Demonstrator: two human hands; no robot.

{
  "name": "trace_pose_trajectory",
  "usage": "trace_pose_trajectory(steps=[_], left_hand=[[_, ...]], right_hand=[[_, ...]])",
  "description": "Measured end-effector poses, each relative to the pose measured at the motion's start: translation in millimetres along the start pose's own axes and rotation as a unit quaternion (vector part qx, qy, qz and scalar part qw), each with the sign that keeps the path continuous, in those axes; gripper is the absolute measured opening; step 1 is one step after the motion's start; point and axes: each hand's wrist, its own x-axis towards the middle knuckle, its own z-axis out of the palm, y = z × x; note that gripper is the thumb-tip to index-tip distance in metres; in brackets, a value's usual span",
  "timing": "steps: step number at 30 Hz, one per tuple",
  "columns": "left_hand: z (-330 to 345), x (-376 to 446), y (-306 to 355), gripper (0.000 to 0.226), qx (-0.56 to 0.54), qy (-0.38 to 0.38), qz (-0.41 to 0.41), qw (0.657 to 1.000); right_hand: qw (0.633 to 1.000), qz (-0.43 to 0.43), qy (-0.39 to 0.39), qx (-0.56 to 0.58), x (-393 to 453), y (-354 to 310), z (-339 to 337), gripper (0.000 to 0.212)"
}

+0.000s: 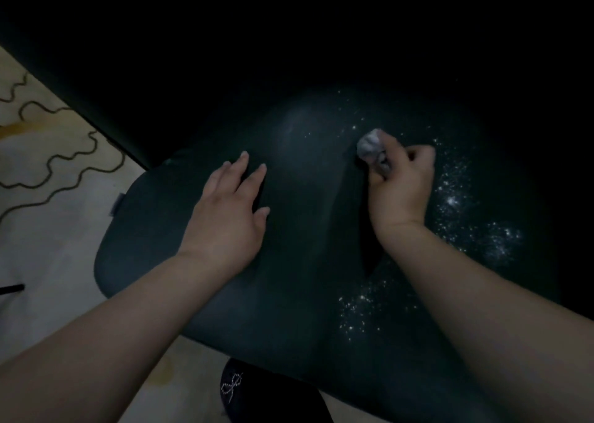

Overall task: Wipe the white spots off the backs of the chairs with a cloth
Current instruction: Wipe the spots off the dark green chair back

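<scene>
**Wiping chair back, spots remain on right side**

Chair back: big dark padded panel, fills most of view, tilted away from the camera. Left part looks mostly clean w/ a faint smear near the top; white spots cluster to the right and lower right, so prob. less than half done.

Floor: pale, w/ wavy dark line pattern, at left.

Left hand: flat on the panel, fingers straight and spread, holding nothing. Likely bracing the chair so it won't shift under rubbing.

Right hand: fingers curled tight round the cloth.

Cloth: bunched into a small wad, pressed to the panel just left of the spots. The wad gives firm pressure on a small patch.
</scene>
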Motion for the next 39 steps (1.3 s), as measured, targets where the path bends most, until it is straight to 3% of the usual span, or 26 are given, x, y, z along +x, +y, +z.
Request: trace_pose_trajectory(steps=[2,6,7,9,11,13,16,19,21,24,26,28,30,32,34,36,39], left_hand=[[0.5,1.4,4.5,0.063,0.001,0.000,-0.006,1.000],[2.5,5.7,15.4,0.063,-0.010,0.002,-0.018,1.000],[2.0,7.6,16.3,0.063,-0.011,0.000,-0.021,1.000],[-0.8,10.6,15.2,0.063,0.004,-0.010,-0.016,1.000],[-6.1,11.3,12.6,0.064,0.024,-0.028,-0.011,0.999],[-11.7,12.9,12.7,0.065,0.037,-0.040,-0.008,0.998],[-17.3,17.8,18.1,0.062,0.041,-0.037,-0.013,0.998],[-16.8,21.7,21.2,0.056,0.023,-0.014,-0.029,0.999],[-14.6,22.4,19.2,0.054,0.012,-0.001,-0.031,0.999],[-14.0,21.6,13.0,0.052,0.007,0.011,-0.013,1.000],[-15.5,21.8,11.0,0.051,0.005,0.011,-0.004,1.000],[-17.1,22.9,12.3,0.048,-0.007,0.015,-0.008,1.000],[-19.9,25.5,16.9,0.043,-0.028,0.029,-0.014,0.999],[-22.5,31.8,21.8,0.038,-0.043,0.053,-0.020,0.997],[-23.9,39.0,24.5,0.035,-0.047,0.071,-0.021,0.996],[-26.5,46.5,24.2,0.034,-0.054,0.080,-0.015,0.995],[-30.4,57.5,21.8,0.035,-0.044,0.057,0.005,0.997]], right_hand=[[0.999,-0.009,-0.046,0.014,-5.1,-16.9,-0.4,0.048],[0.960,-0.239,-0.141,0.016,-10.7,-48.5,9.6,0.050],[0.960,-0.241,-0.141,0.016,-1.6,-45.3,11.0,0.044],[0.986,-0.144,-0.078,0.027,16.1,-23.8,14.0,0.026],[0.999,-0.041,-0.030,-0.017,27.8,-5.5,7.6,0.022],[1.000,0.006,-0.014,0.000,29.3,0.2,4.8,0.044],[0.997,-0.011,-0.048,0.057,31.4,-21.5,1.9,0.049],[0.978,-0.162,-0.128,0.034,24.6,-57.5,12.5,0.052],[0.971,-0.199,-0.132,0.026,24.7,-61.8,19.0,0.053],[0.996,-0.038,-0.059,0.047,38.7,-37.9,18.8,0.032],[0.998,0.060,0.007,0.032,47.2,-23.3,12.6,0.036],[0.994,0.087,0.031,0.057,50.2,-25.9,8.6,0.037],[0.996,0.024,0.006,0.082,46.2,-49.8,12.1,0.041],[0.990,-0.116,-0.055,0.049,39.0,-77.1,22.3,0.054],[0.979,-0.178,-0.094,0.013,40.3,-86.1,30.8,0.061],[0.991,-0.110,-0.070,-0.015,52.8,-70.1,30.4,0.060],[0.993,0.112,0.028,-0.007,67.1,-28.0,15.7,0.051]])
